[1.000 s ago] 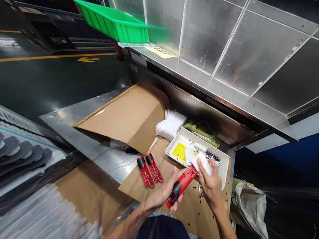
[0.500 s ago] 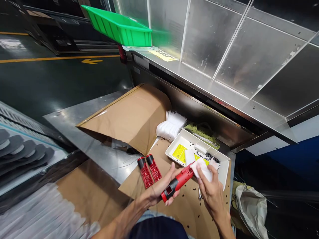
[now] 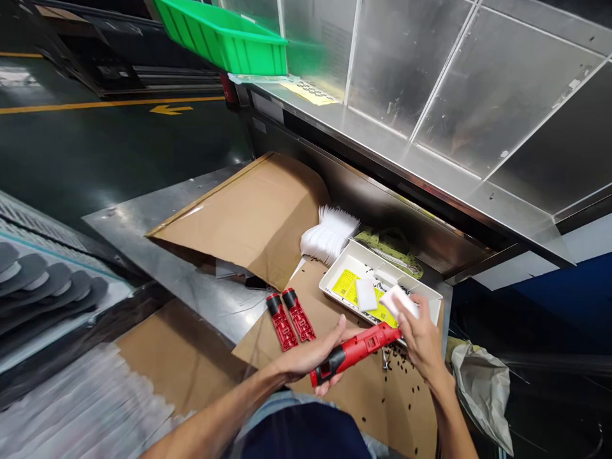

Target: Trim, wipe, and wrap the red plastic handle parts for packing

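Note:
My left hand (image 3: 329,360) is closed around the dark end of a long red-and-black plastic tool housing (image 3: 366,344), which slants up to the right. In my right hand (image 3: 423,335) is a white sponge-like pad (image 3: 399,301), gripped between thumb and fingers. That pad is over the tray's front edge, just above the housing's red end. Two more red-and-black housing halves (image 3: 282,324) lie side by side on the cardboard to the left, inner ribs facing up. A second white pad (image 3: 366,294) rests in the white tray (image 3: 335,294).
Small dark bits (image 3: 411,370) are scattered over the cardboard sheet (image 3: 354,398). Behind it are a stack of white sheets (image 3: 329,236) and a green strap-like cloth (image 3: 389,252). A bent cardboard piece (image 3: 239,217) stands at left. A green bin (image 3: 229,44) sits on the metal ledge.
The white pad has come off the housing's red end, moving up and right with my right hand. The red end now shows uncovered. More dark bits are visible beneath it.

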A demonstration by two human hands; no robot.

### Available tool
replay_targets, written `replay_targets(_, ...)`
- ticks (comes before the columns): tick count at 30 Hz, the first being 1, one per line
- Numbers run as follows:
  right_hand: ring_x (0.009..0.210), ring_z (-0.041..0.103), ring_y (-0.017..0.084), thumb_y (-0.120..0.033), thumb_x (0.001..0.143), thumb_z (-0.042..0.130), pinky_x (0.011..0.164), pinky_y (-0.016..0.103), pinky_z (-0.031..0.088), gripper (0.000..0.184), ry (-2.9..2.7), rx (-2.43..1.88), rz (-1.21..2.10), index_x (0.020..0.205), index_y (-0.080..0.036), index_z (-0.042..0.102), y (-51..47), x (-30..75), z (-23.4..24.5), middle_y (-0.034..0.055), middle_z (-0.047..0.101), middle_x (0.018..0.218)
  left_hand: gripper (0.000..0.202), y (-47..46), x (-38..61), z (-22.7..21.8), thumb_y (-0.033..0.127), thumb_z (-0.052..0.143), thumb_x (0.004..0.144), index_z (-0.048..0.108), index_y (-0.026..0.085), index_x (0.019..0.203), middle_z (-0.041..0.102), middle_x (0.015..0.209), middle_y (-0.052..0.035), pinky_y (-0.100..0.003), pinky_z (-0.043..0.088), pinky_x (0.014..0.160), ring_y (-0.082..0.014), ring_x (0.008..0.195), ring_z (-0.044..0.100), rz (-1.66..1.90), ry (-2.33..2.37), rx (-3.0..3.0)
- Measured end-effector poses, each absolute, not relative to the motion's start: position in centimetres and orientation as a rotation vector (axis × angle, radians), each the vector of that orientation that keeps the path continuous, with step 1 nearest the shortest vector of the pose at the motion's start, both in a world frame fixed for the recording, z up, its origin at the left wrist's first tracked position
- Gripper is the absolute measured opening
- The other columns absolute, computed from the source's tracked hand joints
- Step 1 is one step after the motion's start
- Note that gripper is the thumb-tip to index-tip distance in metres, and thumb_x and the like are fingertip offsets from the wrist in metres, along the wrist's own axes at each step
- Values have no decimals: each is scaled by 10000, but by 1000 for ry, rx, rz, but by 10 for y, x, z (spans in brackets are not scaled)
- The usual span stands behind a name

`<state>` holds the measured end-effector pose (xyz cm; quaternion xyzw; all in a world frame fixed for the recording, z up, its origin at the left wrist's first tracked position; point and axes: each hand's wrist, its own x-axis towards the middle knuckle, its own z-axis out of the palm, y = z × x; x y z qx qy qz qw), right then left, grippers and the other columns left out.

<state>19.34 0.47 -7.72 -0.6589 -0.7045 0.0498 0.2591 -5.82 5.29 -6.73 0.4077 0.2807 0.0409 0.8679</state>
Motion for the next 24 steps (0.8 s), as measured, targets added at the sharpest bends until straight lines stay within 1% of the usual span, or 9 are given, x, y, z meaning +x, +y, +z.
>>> replay_targets(4,632,507,145,-645,967,209,532,285,459,702,-1490,-1556,678,1532,-242,311,-6,221,-80,120,561,1191,820,67,-75,-50,727,174,903,318,217,1529,661,634,-54,-280,473,419,-227,547,656,-5,499,700)
replay_targets(7,606,497,160,-779,877,217,511,301,455,907,-1387,-1383,1010,1574,-207,126,-32,218,-89,129,587,1111,623,82,-89,-46,555,277,980,323,257,1525,714,801,-71,-299,490,376,-249,605,694,-84,490,531)
replay_targets(9,702,579,199,-776,861,313,601,346,520,909,-1427,-1380,1101,1566,-223,165,-54,207,-92,150,579,1182,519,91,-96,-50,393,349,998,341,310,1511,719,817,-45,-285,471,331,-236,563,688,-90,569,443)
replay_targets(11,794,639,235,-740,874,362,698,389,555,805,-1544,-1343,1139,1518,-258,315,-75,193,-88,157,576,1238,496,93,-99,-59,365,365,993,375,341,1489,716,794,-26,-273,436,283,-231,506,667,7,703,373)
replay_targets(13,812,662,233,-709,896,373,697,366,565,679,-1693,-1201,1178,1431,-301,461,-89,180,-78,132,606,1183,523,84,-99,-71,512,339,976,418,341,1464,703,756,-27,-261,391,242,-233,464,645,179,793,324)
replay_targets(15,839,673,217,-658,926,390,676,319,566,573,-1832,-1052,1210,1380,-333,520,-97,167,-65,107,614,1135,658,65,-96,-84,689,279,917,446,335,1446,688,732,-36,-250,362,221,-234,453,638,324,810,305)
replay_targets(19,1045,660,221,-560,981,370,826,316,565,460,-2052,-979,1126,1376,-369,507,-99,149,-46,89,614,1185,807,20,-87,-104,822,213,837,466,333,1427,677,747,-46,-234,345,222,-237,497,655,446,825,312)
replay_targets(22,1064,659,210,-517,997,362,864,314,558,427,-2185,-1015,959,1393,-402,471,-100,145,-41,64,634,1186,770,1,-85,-111,785,228,874,492,287,1399,684,805,-61,-250,415,280,-240,598,684,469,880,306)
replay_targets(24,1012,673,212,-479,988,411,837,311,565,434,-2231,-1016,880,1417,-420,436,-99,144,-40,55,648,1166,667,-2,-84,-112,696,322,926,514,229,1361,694,907,-77,-285,525,410,-216,699,694,474,903,297)
